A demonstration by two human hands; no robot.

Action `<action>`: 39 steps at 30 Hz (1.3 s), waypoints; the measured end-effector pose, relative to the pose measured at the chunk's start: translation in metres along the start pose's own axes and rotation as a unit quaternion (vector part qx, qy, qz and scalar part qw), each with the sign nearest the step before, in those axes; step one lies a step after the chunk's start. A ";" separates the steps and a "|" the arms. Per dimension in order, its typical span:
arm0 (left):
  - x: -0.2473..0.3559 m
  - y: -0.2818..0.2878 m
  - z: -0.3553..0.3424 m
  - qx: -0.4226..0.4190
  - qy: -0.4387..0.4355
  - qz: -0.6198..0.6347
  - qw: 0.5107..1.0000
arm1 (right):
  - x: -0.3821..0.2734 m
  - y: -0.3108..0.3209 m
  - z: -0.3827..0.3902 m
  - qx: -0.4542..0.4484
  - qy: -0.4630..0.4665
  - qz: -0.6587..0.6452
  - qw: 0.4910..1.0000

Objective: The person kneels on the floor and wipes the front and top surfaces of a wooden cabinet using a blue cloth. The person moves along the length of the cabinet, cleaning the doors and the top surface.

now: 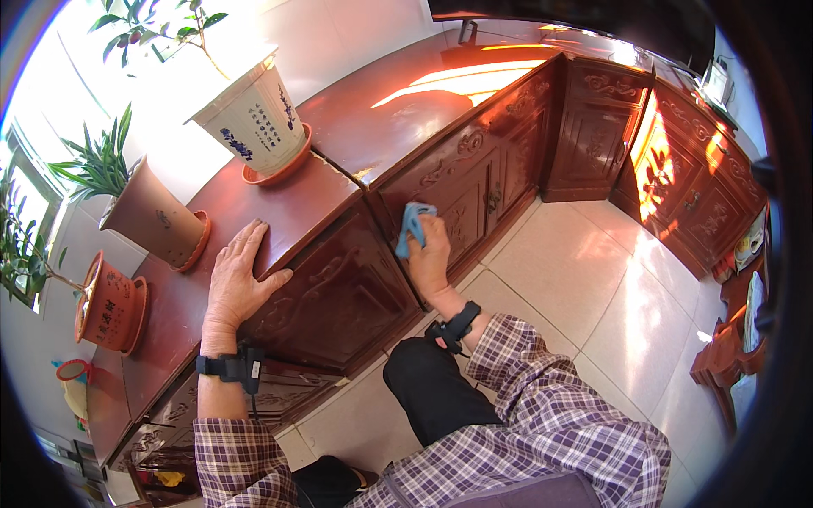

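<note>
Two hands at a carved wooden cabinet (339, 288) — right hand (429, 254) clenches a soft, light blue cloth (412, 227), bunched at its middle; left hand (239, 284) rests flat, released, on top.

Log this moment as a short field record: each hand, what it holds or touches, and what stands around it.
left hand: flat, palm down, on the top edge of the carved dark red cabinet
right hand: closed on a blue cloth, pressed against the cabinet's carved front
wrists: a black strap on each
on cabinet top: white planter on an orange saucer; two terracotta pots with green plants
floor: pale tiles, sunlit patches
posture: crouched low beside the cabinet, plaid sleeves, dark trousers
</note>
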State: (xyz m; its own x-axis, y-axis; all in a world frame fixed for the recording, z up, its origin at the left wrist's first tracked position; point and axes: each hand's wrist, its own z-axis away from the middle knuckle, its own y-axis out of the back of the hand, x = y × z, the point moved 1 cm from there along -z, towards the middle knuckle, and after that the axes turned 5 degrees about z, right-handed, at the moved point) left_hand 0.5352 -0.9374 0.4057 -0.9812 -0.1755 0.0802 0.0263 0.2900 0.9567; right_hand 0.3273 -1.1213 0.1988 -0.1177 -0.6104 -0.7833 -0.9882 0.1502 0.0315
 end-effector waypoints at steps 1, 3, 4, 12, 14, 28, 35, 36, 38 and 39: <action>0.000 0.000 0.000 -0.001 0.004 -0.004 1.000 | -0.002 -0.001 0.009 -0.025 0.003 -0.019 1.000; 0.000 0.000 0.000 -0.003 0.005 0.000 1.000 | -0.003 0.003 0.026 -0.129 0.012 -0.061 0.990; 0.000 0.000 0.000 -0.002 0.006 -0.008 1.000 | -0.002 0.004 0.033 -0.182 0.016 -0.085 0.980; -0.001 0.000 0.000 -0.005 0.010 0.010 1.000 | 0.000 0.046 -0.008 -0.066 -0.053 -0.087 0.993; -0.001 0.000 0.000 -0.005 0.010 0.012 1.000 | -0.004 0.039 -0.029 -0.037 0.021 -0.092 0.995; 0.001 0.002 0.000 0.000 0.004 0.018 1.000 | 0.022 0.038 -0.036 0.001 0.061 -0.026 0.998; 0.000 0.001 0.003 -0.020 0.002 0.016 1.000 | 0.072 0.028 0.005 -0.100 0.029 0.027 0.994; -0.002 0.003 0.004 -0.027 -0.017 0.008 0.999 | 0.091 0.037 0.013 -0.130 -0.029 0.097 0.986; -0.008 0.010 0.011 -0.059 -0.050 -0.017 0.997 | 0.122 0.054 0.014 -0.071 -0.030 0.078 0.994; -0.012 0.014 0.016 -0.072 -0.037 -0.024 0.996 | 0.135 0.064 0.019 -0.063 -0.099 0.084 0.990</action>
State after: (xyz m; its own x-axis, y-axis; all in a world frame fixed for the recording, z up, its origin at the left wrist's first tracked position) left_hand 0.5441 -0.9162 0.4134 -0.9933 -0.1141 0.0183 0.0016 0.1443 0.9895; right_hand 0.2500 -1.1795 0.0838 -0.2719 -0.4192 -0.8662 -0.9622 0.1311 0.2386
